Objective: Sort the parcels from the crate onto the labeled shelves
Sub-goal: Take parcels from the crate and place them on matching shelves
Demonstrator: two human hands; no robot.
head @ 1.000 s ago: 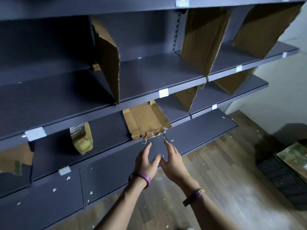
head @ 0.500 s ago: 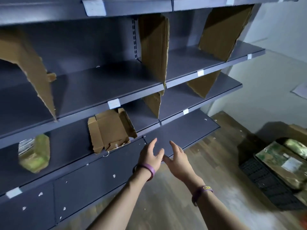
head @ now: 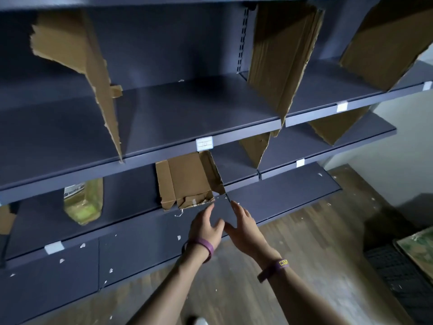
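Dark grey metal shelves [head: 187, 113] fill most of the frame, running from the left edge up toward the upper right. Torn cardboard dividers [head: 278, 62] stand on the middle shelf and split it into bays. White labels [head: 204, 143] sit on the front edges. On the lower shelf, left of centre, a green-wrapped parcel [head: 84, 202] stands, and at centre lies a flattened cardboard box [head: 187, 181] reaching the shelf's front edge. The wooden floor [head: 293, 242] at lower right carries a black crate [head: 403, 277], partly cut off by the frame, and scattered white scraps.
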